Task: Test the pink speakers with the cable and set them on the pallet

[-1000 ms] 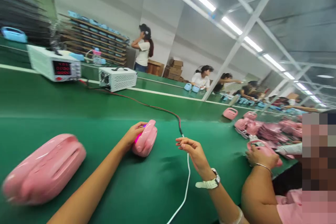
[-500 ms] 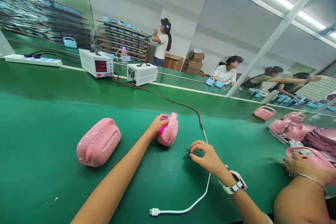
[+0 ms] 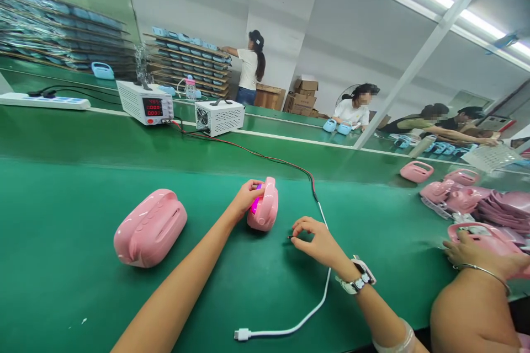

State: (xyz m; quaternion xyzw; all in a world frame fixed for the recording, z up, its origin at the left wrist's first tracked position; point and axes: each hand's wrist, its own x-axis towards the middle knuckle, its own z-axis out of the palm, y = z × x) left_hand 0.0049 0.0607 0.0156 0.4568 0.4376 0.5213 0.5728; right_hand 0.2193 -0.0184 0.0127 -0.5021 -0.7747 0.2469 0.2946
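Shelves [image 3: 187, 46] bear blue casings [image 3: 171, 35]; left grip [image 3: 245, 198] holds pink casing [image 3: 269, 207], right grip [image 3: 317, 240] pinches tiny item [image 3: 289, 237].

The left hand [image 3: 244, 199] held a pink case [image 3: 267, 212], purple light glowing from it; the right hand [image 3: 321, 242] pinched a tiny dark piece [image 3: 289, 237]. Another pink case [image 3: 151, 229] and a white cable [image 3: 304, 319] lay on the green bench [image 3: 62, 242].

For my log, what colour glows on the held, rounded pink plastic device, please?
The glow is purplish magenta, in the head view.
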